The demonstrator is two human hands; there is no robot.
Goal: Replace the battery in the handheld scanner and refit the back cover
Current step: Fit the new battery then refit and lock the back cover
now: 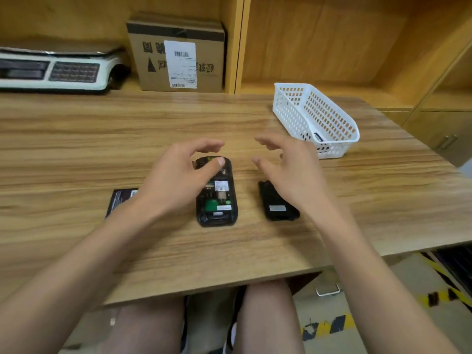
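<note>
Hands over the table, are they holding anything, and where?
Nothing is held. The left hand hovers open over the scanner, and the right hand is open above the black piece beside it.

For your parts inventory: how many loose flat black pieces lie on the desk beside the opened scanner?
2: one left of the scanner, partly under the left forearm; one to its right. The basket may hide more.

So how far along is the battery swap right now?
Cover off: scanner lies face down, bay empty. A flat black piece lies left, a black piece right. Left hand and right hand hover open, holding nothing. Left: fit battery, refit cover.
</note>
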